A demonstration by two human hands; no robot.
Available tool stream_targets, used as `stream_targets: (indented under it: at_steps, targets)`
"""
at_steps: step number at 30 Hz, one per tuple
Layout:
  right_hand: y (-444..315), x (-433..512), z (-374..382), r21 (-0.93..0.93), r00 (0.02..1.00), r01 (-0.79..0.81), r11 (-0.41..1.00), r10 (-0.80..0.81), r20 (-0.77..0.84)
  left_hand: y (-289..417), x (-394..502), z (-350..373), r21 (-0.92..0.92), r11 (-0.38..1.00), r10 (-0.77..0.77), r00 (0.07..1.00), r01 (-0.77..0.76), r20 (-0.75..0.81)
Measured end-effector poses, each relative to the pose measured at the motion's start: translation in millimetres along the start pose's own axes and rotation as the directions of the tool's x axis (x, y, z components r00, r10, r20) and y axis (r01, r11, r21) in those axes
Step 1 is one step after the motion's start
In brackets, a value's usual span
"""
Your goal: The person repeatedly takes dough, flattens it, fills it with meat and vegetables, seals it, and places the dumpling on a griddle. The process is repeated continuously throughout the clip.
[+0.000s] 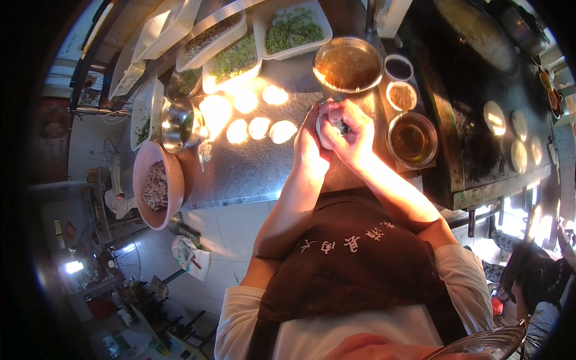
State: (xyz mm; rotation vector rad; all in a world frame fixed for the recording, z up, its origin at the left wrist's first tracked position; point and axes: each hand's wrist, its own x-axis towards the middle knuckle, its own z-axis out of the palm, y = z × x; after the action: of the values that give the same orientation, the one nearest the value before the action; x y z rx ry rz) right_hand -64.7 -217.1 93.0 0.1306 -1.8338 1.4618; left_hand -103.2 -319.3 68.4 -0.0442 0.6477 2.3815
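Observation:
My left hand [311,143] cups a piece of white dough [322,135] above the right end of the metal worktop [243,180]. The fingers of my right hand [357,130] are bent over its upper edge. A dark, greenish filling [344,127] shows in the gap between the dough and my right fingers, which hide much of the piece. Left of my hands lie several pale dough balls [259,128], the farther ones washed out by bright light. A steel bowl of brown liquid [348,65] stands just beyond my fingertips.
Plastic tubs of chopped greens [294,31] line the back. At left stand a steel bowl [182,126] and a pink basin of minced filling [156,186]. On the right are a bowl of oil-like liquid [412,138], small bowls of seasoning [402,96], and a griddle with flat cakes [495,118].

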Motion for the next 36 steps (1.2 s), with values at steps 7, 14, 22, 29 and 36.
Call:
stream_targets:
  at_steps: [7,14,22,29,36]
  targets:
    - [-10.1,4.8,-4.2,-0.022,0.996,-0.028,0.999,0.029,0.089,7.6,-7.9,14.8,0.048,0.998,-0.029,0.999,0.030,-0.013]
    - [-4.3,4.3,0.0,0.233,0.989,-0.135,0.963,0.116,0.094,4.6,-0.7,1.8,-0.126,0.991,-0.044,0.999,0.046,0.015]
    - [13.1,-4.0,-18.7,0.010,0.920,-0.105,0.994,0.093,0.380,7.5,-3.4,4.6,-0.108,0.991,-0.074,0.997,0.076,0.020]
    - [6.3,-3.8,-4.4,0.159,0.943,-0.249,0.955,0.203,0.263,-2.1,-7.8,4.6,0.114,0.990,0.097,0.985,-0.080,-0.145]
    - [-1.9,-5.9,-1.2,0.175,0.924,-0.343,0.923,0.297,0.242,-1.5,-12.1,-0.2,0.122,0.986,0.113,0.993,-0.117,0.036]
